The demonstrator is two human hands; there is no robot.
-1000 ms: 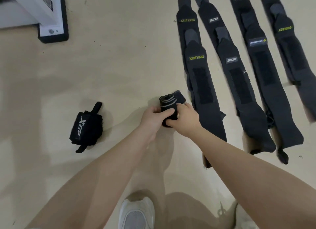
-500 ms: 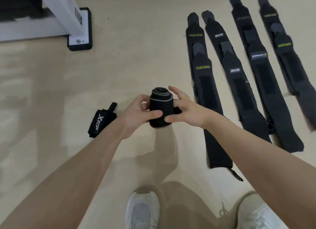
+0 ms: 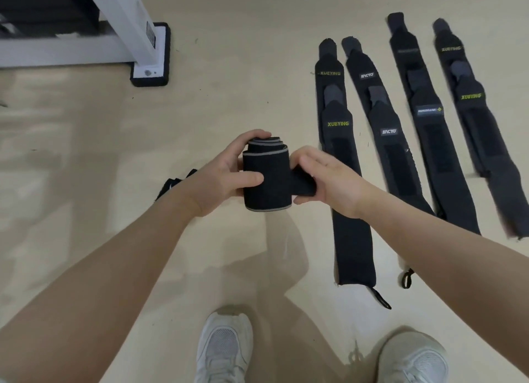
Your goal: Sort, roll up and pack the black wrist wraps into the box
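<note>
We hold the roll (image 3: 267,179) above the floor (image 3: 229,102): left hand (image 3: 220,176) grips its body, right hand (image 3: 329,179) pinches the loose tail. Slack in that pinch could let the coil spring open, we judge.

Both forearms are bare from the lower frame edge to the wrists, with no sleeve, watch, band or glove showing on either. The left hand (image 3: 226,176) and the right hand (image 3: 329,179) carry no rings that can be made out. On the feet are white low sneakers with grey mesh uppers, the left shoe (image 3: 223,351) and the right shoe (image 3: 412,359) both slightly scuffed.
</note>
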